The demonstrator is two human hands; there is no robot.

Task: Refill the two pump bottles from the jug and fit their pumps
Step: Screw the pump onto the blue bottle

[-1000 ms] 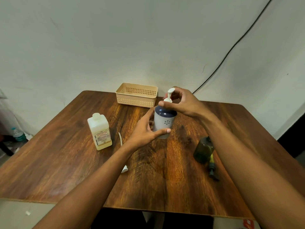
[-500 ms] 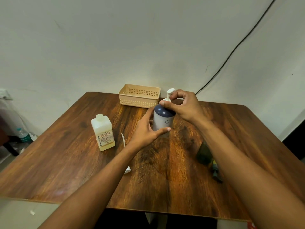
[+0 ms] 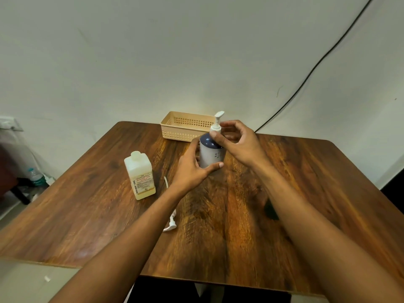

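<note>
Frame centre: left hand grips pump bottle upright on desk; right hand pinches its white pump.

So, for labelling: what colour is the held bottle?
The bottle is white with a navy top; head view.

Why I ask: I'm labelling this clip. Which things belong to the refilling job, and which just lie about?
Job: blue-and-white bottle held by the left hand; fitted pump pinched by the right hand; jug; loose pump.
Lying about: basket; cable; water bottle on the floor.
</note>
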